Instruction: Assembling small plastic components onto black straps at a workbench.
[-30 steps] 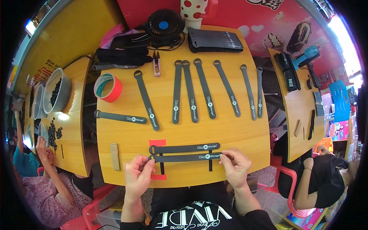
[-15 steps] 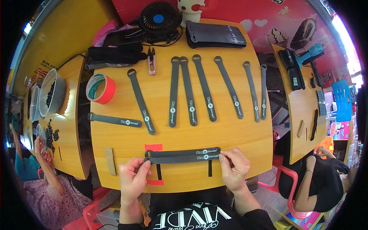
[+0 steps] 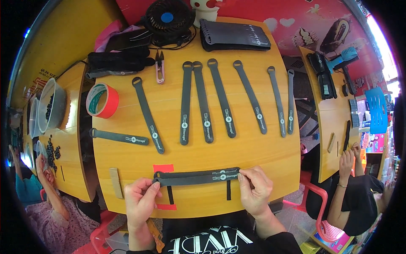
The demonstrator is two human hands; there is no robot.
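Observation:
Two dark grey cable straps point(image 3: 194, 178) with slotted ends lie one partly over the other, stretched level between my hands near the table's front edge. My left hand point(image 3: 141, 198) pinches their slotted ends between thumb and fingers. At the plain ends, my right hand point(image 3: 255, 189) pinches the front strap; whether it also grips the rear one is hard to see. Beneath the straps are red tape pieces point(image 3: 163, 168) and two short black strips point(image 3: 229, 190) on the table. Several more grey straps point(image 3: 207, 106) lie spread out beyond, slotted ends mostly away from me.
A red tape roll point(image 3: 111, 101), pink-handled thread snips point(image 3: 160, 71), a black fan point(image 3: 169, 25) and a dark strap bundle point(image 3: 234, 38) sit farther back. At left lies a small wooden block point(image 3: 116, 183). People work at side tables; tubs point(image 3: 51, 106) stand on the left one.
The front strap now covers more of the rear one, with my hands still pinching the ends. The whole view has shifted slightly. The person at right has brought both hands up over their table.

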